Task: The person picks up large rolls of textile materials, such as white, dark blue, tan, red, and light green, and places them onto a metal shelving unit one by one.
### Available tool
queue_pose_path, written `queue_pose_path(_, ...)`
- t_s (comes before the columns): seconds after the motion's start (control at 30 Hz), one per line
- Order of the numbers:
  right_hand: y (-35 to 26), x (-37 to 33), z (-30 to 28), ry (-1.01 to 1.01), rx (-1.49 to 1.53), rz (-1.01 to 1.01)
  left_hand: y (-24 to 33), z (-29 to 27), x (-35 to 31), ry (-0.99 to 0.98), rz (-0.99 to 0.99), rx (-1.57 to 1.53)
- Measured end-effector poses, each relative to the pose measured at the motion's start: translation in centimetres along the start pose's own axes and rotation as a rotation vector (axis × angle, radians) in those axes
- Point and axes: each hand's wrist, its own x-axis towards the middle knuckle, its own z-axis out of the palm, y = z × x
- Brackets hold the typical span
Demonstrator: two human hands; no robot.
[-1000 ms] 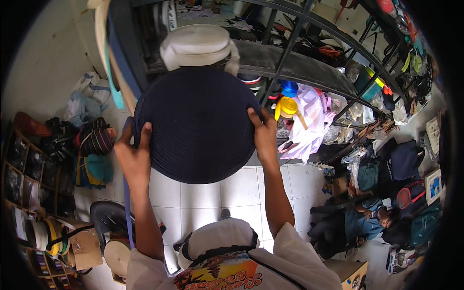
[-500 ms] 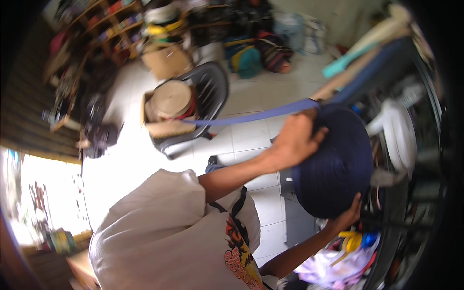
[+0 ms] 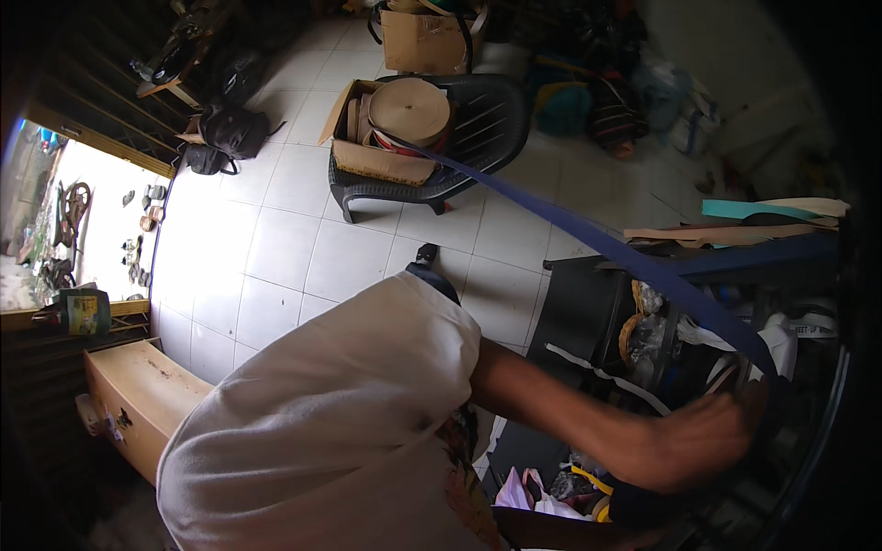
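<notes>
A long blue-violet webbing strap [image 3: 597,234] runs taut from a cardboard box [image 3: 381,161] on a black chair to the far right. There my left hand [image 3: 712,441], blurred by motion, is closed at the strap's near end, fingers curled against it. Beneath this hand shows part of a dark navy roll of webbing [image 3: 643,503], mostly hidden by my hand and shadow. Of my right arm only the forearm [image 3: 560,531] appears at the lower edge; its hand is hidden. A wide beige roll [image 3: 409,108] lies flat on top of the box.
The black plastic chair [image 3: 487,119] stands on the tiled floor ahead. To the right, a dark bench [image 3: 574,317] holds plastic bags, white strips and foam pieces [image 3: 763,209]. A wooden box [image 3: 147,386] is at lower left; a black bag [image 3: 234,131] lies by the left wall.
My view has turned right and down. My left hand has moved right and nearer me, and a longer stretch of strap shows. The navy roll and right hand have mostly dropped from sight.
</notes>
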Motion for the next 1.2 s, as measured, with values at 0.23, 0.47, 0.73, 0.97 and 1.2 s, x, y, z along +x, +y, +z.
queue_pose_path(0.23,-0.8,-0.4,-2.5,0.154,-0.037,0.019,4.2,2.8,3.0,0.028,0.228,0.152)
queue_pose_path(0.47,0.0,-0.9,-6.3,0.278,-0.079,0.046,8.6,3.6,4.4,-0.216,0.455,0.235)
queue_pose_path(0.73,-0.5,-1.5,-10.6,0.405,-0.122,0.059,12.7,10.7,3.7,-0.052,0.353,-0.138)
queue_pose_path(0.97,-1.9,-3.7,-22.1,0.726,-0.171,0.129,14.9,13.1,2.8,-0.136,0.259,-0.246)
queue_pose_path(1.2,-4.9,-3.6,-21.6,0.748,0.347,0.237,10.9,13.4,5.4,-0.464,0.077,-0.443)
